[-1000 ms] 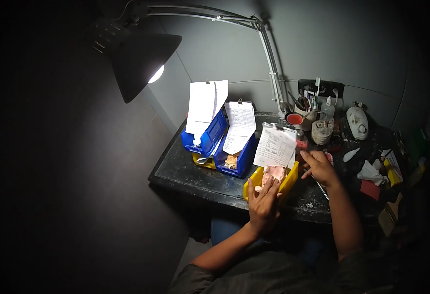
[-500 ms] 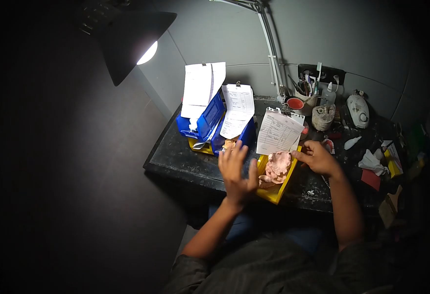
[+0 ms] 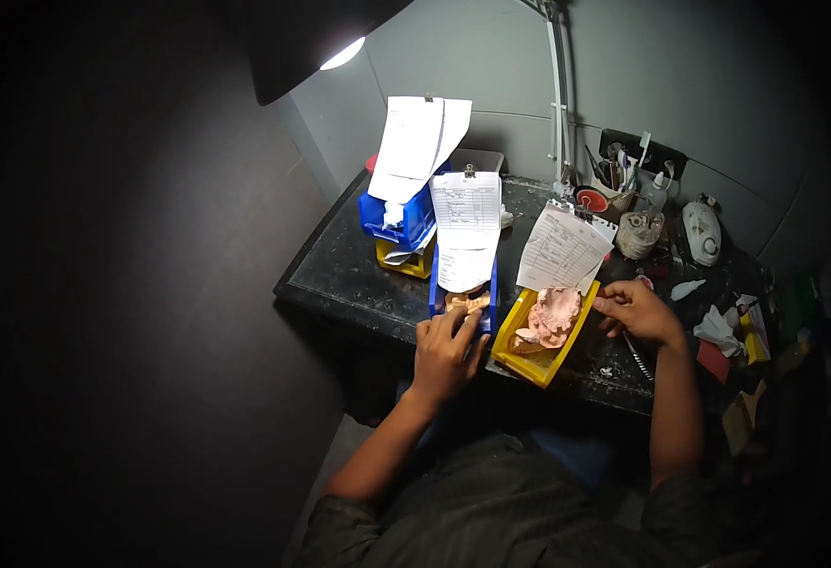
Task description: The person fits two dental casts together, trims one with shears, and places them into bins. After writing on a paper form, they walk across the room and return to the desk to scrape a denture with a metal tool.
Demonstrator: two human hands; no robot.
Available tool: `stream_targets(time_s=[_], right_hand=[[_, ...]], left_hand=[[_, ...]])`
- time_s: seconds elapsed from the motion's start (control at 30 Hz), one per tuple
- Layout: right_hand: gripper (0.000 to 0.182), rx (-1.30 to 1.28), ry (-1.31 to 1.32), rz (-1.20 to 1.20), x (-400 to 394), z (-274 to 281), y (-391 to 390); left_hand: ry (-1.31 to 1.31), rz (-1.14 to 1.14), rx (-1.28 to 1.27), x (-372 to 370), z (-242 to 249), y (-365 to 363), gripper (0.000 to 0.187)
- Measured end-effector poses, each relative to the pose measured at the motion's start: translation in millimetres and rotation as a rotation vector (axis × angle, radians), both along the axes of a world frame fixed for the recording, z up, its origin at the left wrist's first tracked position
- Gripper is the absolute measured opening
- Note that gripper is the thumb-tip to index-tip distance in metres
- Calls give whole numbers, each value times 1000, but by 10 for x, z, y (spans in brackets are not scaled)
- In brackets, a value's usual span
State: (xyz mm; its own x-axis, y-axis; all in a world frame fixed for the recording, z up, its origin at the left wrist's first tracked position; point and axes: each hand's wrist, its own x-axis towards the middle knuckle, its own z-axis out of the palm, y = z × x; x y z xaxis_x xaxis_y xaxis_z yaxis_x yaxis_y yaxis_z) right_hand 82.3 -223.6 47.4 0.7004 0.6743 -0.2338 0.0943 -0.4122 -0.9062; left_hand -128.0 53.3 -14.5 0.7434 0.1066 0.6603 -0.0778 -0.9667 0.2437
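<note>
My left hand (image 3: pixel 444 358) is at the front end of a blue bin (image 3: pixel 489 301), its bent fingers over the low front rim. Inside lie tan dental casts (image 3: pixel 468 302), partly hidden by the fingers and by a paper form (image 3: pixel 466 213) clipped to the bin. Close by on the right is a yellow bin (image 3: pixel 540 372) with pinkish dental casts (image 3: pixel 557 312) in it and another clipped form (image 3: pixel 561 248) at its back. My right hand (image 3: pixel 641 312) holds the right wall of this yellow bin near its back corner, fingers curled.
Behind on the left, another blue bin (image 3: pixel 392 232) with papers sits atop a yellow one (image 3: pixel 414 265). A cup of brushes (image 3: pixel 614 175), a plaster-stained jar (image 3: pixel 640 234), a white device (image 3: pixel 701 234) and crumpled tissue (image 3: pixel 718 329) crowd the right side. A lamp (image 3: pixel 311 33) hangs above left.
My left hand has come down from the air onto the blue bin's front. That bin now sits nearer to me and straighter, apart from the stack. The view has shifted; my right hand stays at the yellow bin.
</note>
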Motion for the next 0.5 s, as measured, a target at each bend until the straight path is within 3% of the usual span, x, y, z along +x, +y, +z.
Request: stream_targets(time_s=[0.03, 0.1, 0.13, 0.2, 0.23, 0.27, 0.33, 0.5], right_hand=[[41, -58, -8, -19, -60, 50, -30], [45, -85, -81, -73, -348, 163, -41], [49, -102, -150, -133, -508, 160, -59], [64, 92, -204, -164, -755, -152, -73], [64, 87, -170, -137, -947, -91, 2], [65, 81, -134, -112, -1140, -18, 109], [62, -54, -91, -133, -1319, 17, 262], [37, 6, -382, -239, -1502, 15, 469]], left_hand=[[-4, 5, -12, -79, 8, -35, 43], [-268, 42, 63, -238, 1, -80, 40], [-360, 79, 97, -299, -51, -52, 50], [-479, 145, -92, -252, -39, -12, 60], [-433, 112, -295, -197, -16, 30, 68], [-420, 82, -460, -102, 6, 86, 63], [-271, 38, -581, 54, -126, 235, 50], [-179, -52, -736, 62, -218, 296, 38]])
